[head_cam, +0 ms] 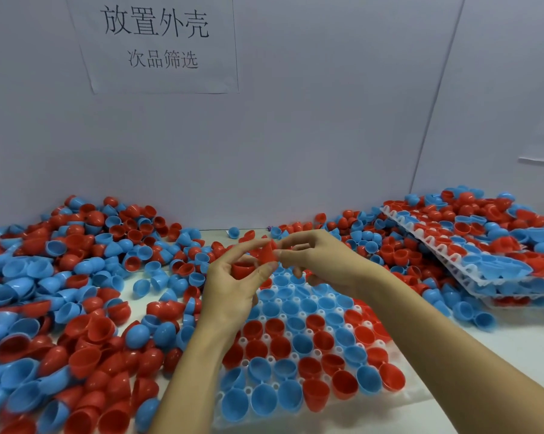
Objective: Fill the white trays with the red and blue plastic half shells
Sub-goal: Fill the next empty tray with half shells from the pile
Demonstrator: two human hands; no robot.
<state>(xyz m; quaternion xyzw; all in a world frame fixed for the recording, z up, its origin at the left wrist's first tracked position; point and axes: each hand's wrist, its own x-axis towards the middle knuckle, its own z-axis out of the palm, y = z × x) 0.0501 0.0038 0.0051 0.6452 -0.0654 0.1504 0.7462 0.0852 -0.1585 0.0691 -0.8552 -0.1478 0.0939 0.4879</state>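
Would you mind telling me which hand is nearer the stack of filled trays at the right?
The right hand. It is over the far end of the front tray, closer to the stack of filled trays; the left hand, gripping red shells, is farther left.

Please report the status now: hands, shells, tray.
Both hands pinch one red shell. Left also holds another red shell. Tray below nearly full. Nothing blocking.

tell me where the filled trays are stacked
In the head view the stack of trays lies at the right, tilted among loose shells, right of the tray being filled.
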